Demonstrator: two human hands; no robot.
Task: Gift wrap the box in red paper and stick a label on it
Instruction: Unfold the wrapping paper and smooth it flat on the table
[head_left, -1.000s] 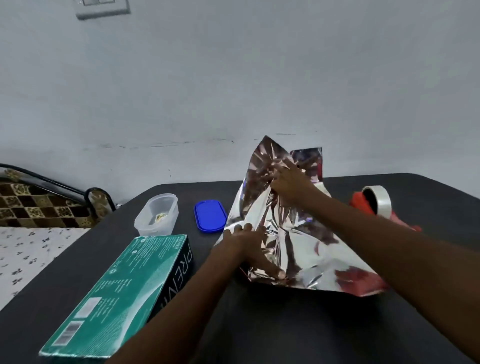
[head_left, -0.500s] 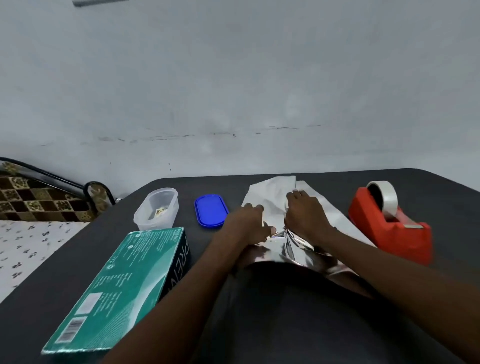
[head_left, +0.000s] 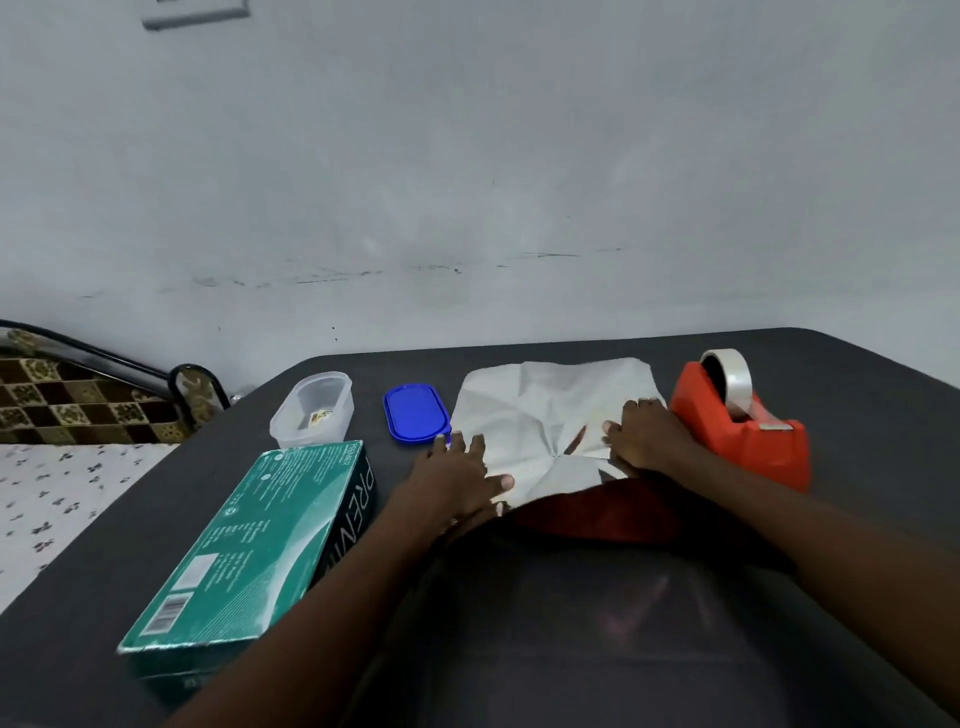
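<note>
Hands (head_left: 457, 480) (head_left: 644, 436) flat on creased paper (head_left: 545, 400)

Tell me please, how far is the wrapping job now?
Early. Done: the wrapping paper lies unfolded on the table, pale side up. In hand: left hand and right hand press it flat. Left: the green box sits beside it, unwrapped; tape dispenser untouched; no label visible.

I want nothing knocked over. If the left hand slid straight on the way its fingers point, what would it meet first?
Probably the blue lid: the left hand points away, its fingertips almost at the lid's near edge.
</note>
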